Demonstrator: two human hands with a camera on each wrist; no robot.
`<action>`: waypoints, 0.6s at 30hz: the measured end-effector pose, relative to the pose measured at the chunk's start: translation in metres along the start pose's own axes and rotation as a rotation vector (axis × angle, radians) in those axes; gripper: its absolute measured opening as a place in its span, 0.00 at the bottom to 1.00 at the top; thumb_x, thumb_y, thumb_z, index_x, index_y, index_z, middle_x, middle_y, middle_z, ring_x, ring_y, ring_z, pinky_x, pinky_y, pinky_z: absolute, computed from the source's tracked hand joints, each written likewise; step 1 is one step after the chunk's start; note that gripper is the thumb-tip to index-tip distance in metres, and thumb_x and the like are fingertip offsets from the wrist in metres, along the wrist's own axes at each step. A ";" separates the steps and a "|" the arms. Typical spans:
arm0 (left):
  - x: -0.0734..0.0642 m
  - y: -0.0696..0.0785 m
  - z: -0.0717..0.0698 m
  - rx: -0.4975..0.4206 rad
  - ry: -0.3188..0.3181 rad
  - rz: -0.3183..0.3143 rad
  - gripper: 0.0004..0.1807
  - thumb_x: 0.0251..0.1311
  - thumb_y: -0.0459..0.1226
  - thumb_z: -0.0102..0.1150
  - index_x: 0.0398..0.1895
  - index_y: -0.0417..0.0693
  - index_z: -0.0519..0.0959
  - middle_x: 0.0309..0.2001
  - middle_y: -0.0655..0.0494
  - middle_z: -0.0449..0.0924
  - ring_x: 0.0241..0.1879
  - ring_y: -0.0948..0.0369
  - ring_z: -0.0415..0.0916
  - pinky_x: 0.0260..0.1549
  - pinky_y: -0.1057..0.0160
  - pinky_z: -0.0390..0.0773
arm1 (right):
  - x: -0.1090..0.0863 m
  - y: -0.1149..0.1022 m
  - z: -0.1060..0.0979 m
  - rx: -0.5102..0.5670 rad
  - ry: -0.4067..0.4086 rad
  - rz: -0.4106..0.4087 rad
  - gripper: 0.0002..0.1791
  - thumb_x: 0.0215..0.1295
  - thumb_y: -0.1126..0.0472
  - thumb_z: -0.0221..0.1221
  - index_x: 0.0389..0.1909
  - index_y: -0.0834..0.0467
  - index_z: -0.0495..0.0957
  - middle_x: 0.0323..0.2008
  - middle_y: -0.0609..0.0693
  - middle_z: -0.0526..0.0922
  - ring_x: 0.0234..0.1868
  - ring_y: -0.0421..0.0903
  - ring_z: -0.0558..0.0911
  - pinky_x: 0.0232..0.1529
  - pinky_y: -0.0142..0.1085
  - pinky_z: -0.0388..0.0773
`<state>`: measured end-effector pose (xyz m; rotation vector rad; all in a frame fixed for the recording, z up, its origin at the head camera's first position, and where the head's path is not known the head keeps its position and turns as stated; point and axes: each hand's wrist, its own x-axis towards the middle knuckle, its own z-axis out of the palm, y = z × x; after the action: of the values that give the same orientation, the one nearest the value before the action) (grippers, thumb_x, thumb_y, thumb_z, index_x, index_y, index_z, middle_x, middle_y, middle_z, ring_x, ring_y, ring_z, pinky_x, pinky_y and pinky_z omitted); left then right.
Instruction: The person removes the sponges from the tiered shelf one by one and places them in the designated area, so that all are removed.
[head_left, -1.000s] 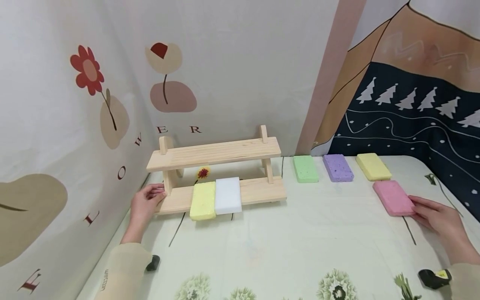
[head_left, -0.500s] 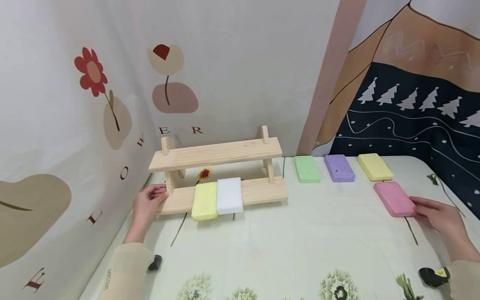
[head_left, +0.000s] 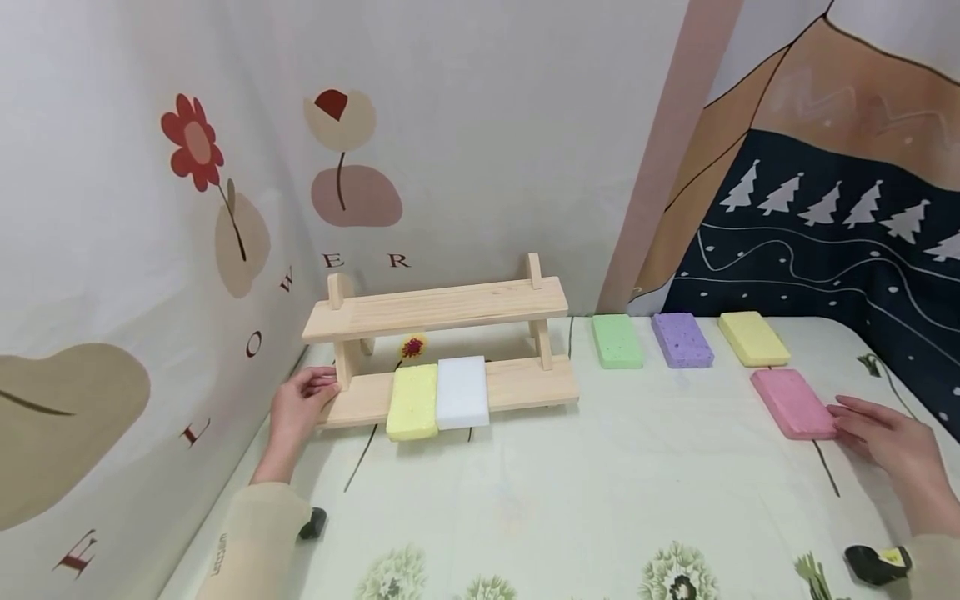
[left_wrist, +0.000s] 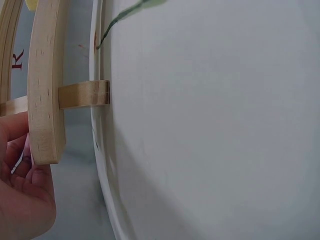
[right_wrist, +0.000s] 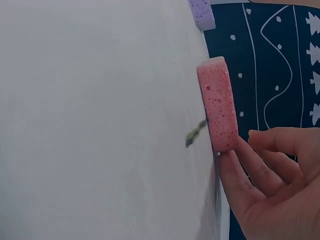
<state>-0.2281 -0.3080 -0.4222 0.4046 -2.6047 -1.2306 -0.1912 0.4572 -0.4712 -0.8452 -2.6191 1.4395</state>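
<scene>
At the left, a two-tier wooden shelf stands on the cloth. My left hand grips the left end of its lower board, thumb on top; in the left wrist view the fingers curl around the board's end. A yellow sponge and a white sponge lie side by side across that lower board, overhanging its front. On the right, my right hand is beside a pink sponge lying flat. Its fingertips are right at the sponge's near end, thumb apart from it in the right wrist view.
Behind the pink sponge, a green sponge, a purple sponge and another yellow sponge lie in a row. A printed curtain rises close behind the shelf and along the left side.
My right hand's fingers have loosened and drawn slightly right from the pink sponge, which stays in place. The left hand keeps its grip on the shelf. The head view has shifted a little.
</scene>
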 end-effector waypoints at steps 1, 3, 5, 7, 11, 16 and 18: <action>0.000 0.000 0.000 0.002 0.000 0.001 0.15 0.67 0.37 0.61 0.55 0.42 0.80 0.50 0.43 0.84 0.35 0.75 0.71 0.34 0.78 0.71 | -0.001 0.000 -0.001 0.010 0.002 -0.004 0.35 0.75 0.49 0.52 0.75 0.61 0.57 0.31 0.15 0.69 0.34 0.15 0.67 0.29 0.17 0.75; 0.000 0.000 0.000 0.003 0.000 0.005 0.15 0.67 0.37 0.61 0.55 0.42 0.80 0.50 0.43 0.84 0.35 0.75 0.71 0.34 0.78 0.71 | -0.005 -0.003 -0.002 0.016 0.010 -0.025 0.35 0.75 0.47 0.52 0.76 0.59 0.57 0.30 0.14 0.68 0.36 0.15 0.67 0.29 0.18 0.75; 0.000 0.000 0.000 0.003 0.000 0.004 0.15 0.67 0.36 0.61 0.55 0.42 0.80 0.49 0.43 0.84 0.35 0.75 0.71 0.34 0.78 0.71 | -0.009 -0.009 -0.002 0.037 0.026 -0.037 0.34 0.75 0.46 0.52 0.76 0.56 0.58 0.30 0.12 0.66 0.35 0.15 0.67 0.28 0.18 0.74; 0.000 0.000 0.000 0.002 -0.001 0.004 0.15 0.67 0.36 0.61 0.55 0.42 0.80 0.49 0.43 0.84 0.35 0.75 0.71 0.34 0.78 0.70 | -0.017 -0.018 -0.001 0.068 0.036 -0.056 0.33 0.76 0.49 0.52 0.76 0.56 0.59 0.33 0.14 0.69 0.37 0.17 0.68 0.30 0.17 0.75; 0.000 0.000 0.000 -0.001 0.001 0.002 0.15 0.67 0.36 0.61 0.55 0.42 0.80 0.49 0.44 0.83 0.35 0.75 0.70 0.34 0.78 0.70 | -0.036 -0.039 0.001 0.170 0.022 -0.095 0.30 0.76 0.53 0.52 0.76 0.52 0.60 0.34 0.16 0.71 0.38 0.19 0.70 0.31 0.15 0.75; 0.001 0.000 0.000 0.003 0.005 -0.003 0.15 0.67 0.36 0.62 0.55 0.42 0.80 0.49 0.44 0.83 0.34 0.76 0.70 0.34 0.78 0.70 | -0.053 -0.062 0.010 0.309 -0.017 -0.150 0.26 0.73 0.57 0.55 0.71 0.45 0.68 0.31 0.16 0.73 0.34 0.19 0.71 0.30 0.14 0.73; 0.001 0.000 0.000 0.006 0.007 -0.004 0.15 0.67 0.36 0.62 0.55 0.42 0.80 0.49 0.44 0.83 0.34 0.76 0.70 0.34 0.79 0.70 | -0.057 -0.070 0.015 0.318 -0.033 -0.165 0.25 0.73 0.56 0.56 0.69 0.44 0.70 0.32 0.17 0.73 0.35 0.19 0.72 0.30 0.14 0.73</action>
<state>-0.2287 -0.3084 -0.4219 0.4153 -2.6038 -1.2205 -0.1776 0.3885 -0.4115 -0.5617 -2.3225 1.7665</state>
